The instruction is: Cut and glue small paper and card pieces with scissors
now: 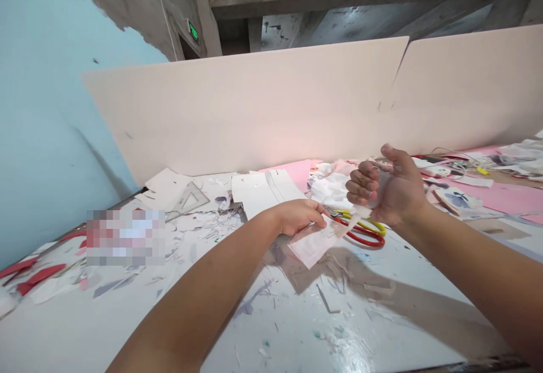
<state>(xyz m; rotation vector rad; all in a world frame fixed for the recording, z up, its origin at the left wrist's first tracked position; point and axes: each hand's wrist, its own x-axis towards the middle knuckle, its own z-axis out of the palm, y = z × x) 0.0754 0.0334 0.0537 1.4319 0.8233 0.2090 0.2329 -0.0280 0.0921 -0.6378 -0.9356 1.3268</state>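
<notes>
My left hand point(302, 217) pinches the upper edge of a thin, pale pink-white piece point(311, 244), paper or cloth, above the table. A narrow white strip point(353, 223) runs from that piece up to my right hand point(388, 189). My right hand is raised, palm towards me, its fingers curled in and the thumb up. White material shows in its palm, so the fingers seem closed around the strip's end. Behind the strip, between both hands, lie scissors point(367, 242) with red and yellow handle loops; their blades are mostly hidden.
Scraps litter the white table point(263, 339). A clear set square point(190, 196) and white card sheets point(263, 189) lie at the back left, red scraps point(40, 277) at the far left. Pink sheets point(504, 196) and cables point(458, 164) lie right. A pale partition point(254, 113) stands behind.
</notes>
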